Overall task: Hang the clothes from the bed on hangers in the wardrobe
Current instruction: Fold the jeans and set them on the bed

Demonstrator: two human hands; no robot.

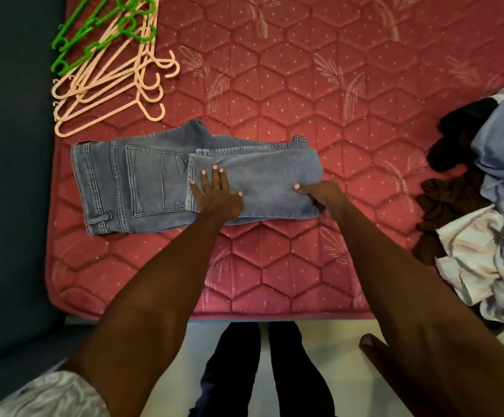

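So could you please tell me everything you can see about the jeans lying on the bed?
The jeans are light blue denim, laid flat on the pink quilted mattress, waistband to the left, a back pocket facing up. The legs are folded back leftward over themselves. The left hand presses flat on the folded layer; the right hand grips its near right edge. Hangers lie beyond, apart.

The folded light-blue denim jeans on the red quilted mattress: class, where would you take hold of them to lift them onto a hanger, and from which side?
Grip the folded light-blue denim jeans at the thick fold on their right end, coming from the right, where the right hand already holds. The doubled legs there give one firm edge; the left hand lies flat on the middle.
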